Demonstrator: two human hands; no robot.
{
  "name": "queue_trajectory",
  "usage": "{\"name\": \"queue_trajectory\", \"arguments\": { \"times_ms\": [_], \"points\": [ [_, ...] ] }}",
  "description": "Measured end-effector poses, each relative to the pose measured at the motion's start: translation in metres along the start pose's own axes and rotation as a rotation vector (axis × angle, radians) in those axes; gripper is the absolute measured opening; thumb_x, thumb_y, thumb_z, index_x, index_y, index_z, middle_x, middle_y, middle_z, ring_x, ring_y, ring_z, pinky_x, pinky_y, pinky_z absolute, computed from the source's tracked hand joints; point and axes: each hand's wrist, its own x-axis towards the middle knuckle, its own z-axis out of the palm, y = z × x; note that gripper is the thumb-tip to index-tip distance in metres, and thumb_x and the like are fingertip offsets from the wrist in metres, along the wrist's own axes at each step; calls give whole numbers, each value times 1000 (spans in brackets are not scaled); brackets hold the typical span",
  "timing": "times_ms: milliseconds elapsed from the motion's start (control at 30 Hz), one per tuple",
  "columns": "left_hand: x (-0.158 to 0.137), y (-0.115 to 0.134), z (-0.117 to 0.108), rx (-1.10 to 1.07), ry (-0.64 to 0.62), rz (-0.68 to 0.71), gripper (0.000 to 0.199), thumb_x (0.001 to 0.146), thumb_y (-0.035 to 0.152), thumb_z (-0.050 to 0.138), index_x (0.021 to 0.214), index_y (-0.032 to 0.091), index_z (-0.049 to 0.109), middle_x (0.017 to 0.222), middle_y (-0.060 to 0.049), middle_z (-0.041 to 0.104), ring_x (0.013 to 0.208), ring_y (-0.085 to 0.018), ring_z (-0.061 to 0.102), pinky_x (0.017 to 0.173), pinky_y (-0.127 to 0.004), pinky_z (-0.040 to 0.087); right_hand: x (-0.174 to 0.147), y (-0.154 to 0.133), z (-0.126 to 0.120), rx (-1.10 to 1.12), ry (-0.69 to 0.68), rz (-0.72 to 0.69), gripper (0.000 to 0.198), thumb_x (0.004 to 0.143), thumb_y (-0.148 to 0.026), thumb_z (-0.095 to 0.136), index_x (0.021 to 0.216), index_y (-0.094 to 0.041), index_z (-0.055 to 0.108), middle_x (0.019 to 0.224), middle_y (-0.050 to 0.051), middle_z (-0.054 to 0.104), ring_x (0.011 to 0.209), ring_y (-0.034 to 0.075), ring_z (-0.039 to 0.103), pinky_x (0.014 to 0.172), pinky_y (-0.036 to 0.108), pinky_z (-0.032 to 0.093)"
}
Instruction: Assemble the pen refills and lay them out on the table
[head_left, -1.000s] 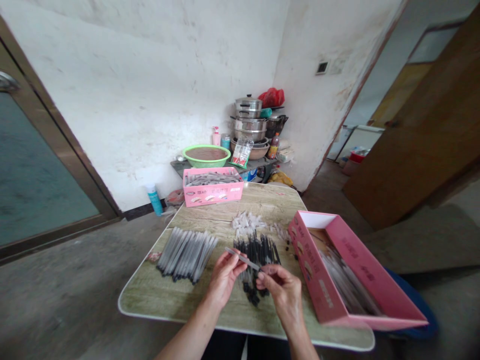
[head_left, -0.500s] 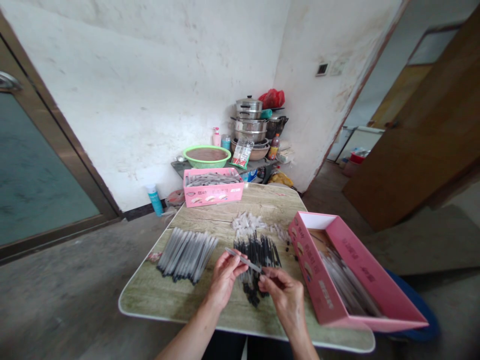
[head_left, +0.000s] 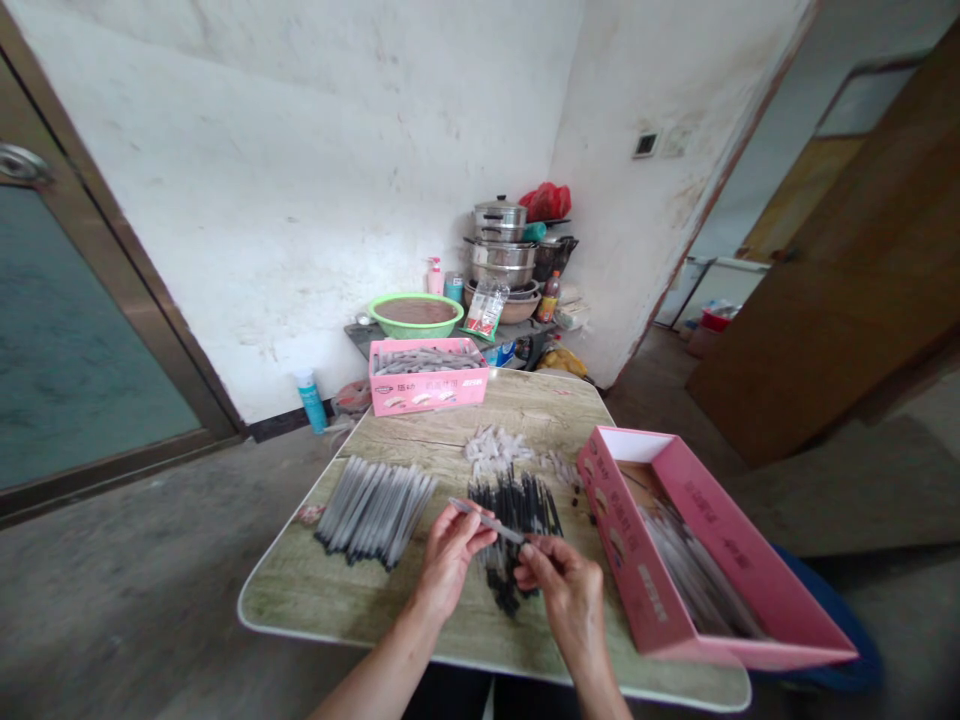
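Between my two hands a translucent grey pen barrel is held at a slant over the table. My left hand pinches it near its upper left end. At the lower right end, the fingertips of my right hand close round it; any small part there is hidden. Beneath lies a pile of thin black pen refills. White translucent small caps are heaped just beyond. To the left, a row of grey pens with dark ends lies side by side.
A pink box full of pens stands at the table's far edge. On the right, a larger pink box holds clear barrels and overhangs the wood-patterned table. Behind are a green basin and stacked steel pots.
Both hands stay nearly in place on the pen barrel. The right fingers have shifted slightly at its lower end.
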Motion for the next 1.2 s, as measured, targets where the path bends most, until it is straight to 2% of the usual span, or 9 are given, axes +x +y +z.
{"name": "queue_trajectory", "arguments": {
  "times_ms": [333,433,600,767,867,967,1033,1133,1200],
  "points": [
    [-1,0,1,49,-34,14,23,76,28,71,91,14,61,90,-8,69,85,-20,67,75,-30,55,4,10,2,-151,2,6,46,81,-57,53,60,-17,58,43,-1,53,32,12,48,31,20,35],
    [0,-1,-1,55,-18,24,22,76,27,70,92,13,61,90,-8,69,86,-19,67,76,-30,54,5,10,0,-95,-10,50,49,83,-59,49,64,-15,60,46,2,56,35,15,52,33,23,38],
    [0,-1,0,44,-11,35,24,76,28,71,91,13,61,89,-8,69,86,-20,67,76,-31,54,5,8,-1,14,-71,-8,38,74,-51,66,87,-15,62,61,2,63,49,18,61,41,24,47],
    [-1,0,0,41,-10,21,27,73,30,73,91,13,62,88,-9,69,85,-20,67,75,-31,54,4,8,0,-97,-52,36,43,81,-55,55,63,-16,57,46,-1,55,33,12,50,31,20,35],
    [0,-2,-2,45,-14,34,25,75,29,71,91,13,62,90,-9,68,87,-21,66,77,-32,54,4,9,0,-76,-58,60,44,84,-55,50,72,-15,60,49,1,57,35,13,52,32,21,36],
    [1,-3,-4,42,-14,40,23,76,28,70,92,13,61,91,-8,68,87,-20,66,77,-31,54,4,10,0,-16,-71,24,38,77,-52,61,86,-15,60,57,0,60,41,14,57,35,21,40],
    [1,-4,-4,43,-21,34,22,77,28,69,92,13,60,90,-8,68,87,-19,66,77,-31,54,4,11,0,-32,-82,4,36,76,-52,63,79,-16,58,56,-1,60,41,14,56,35,20,40],
    [1,-4,-3,50,-26,24,23,77,28,70,91,13,60,90,-8,69,85,-19,66,76,-30,54,4,11,0,-95,-89,23,44,83,-56,51,64,-17,54,50,0,57,36,12,52,33,20,36],
    [1,-3,-3,48,-19,26,24,76,28,70,92,13,60,90,-8,69,85,-19,66,77,-30,54,4,10,0,-91,-80,46,44,84,-57,49,68,-16,56,50,0,57,36,12,52,32,20,35]
  ]
}}
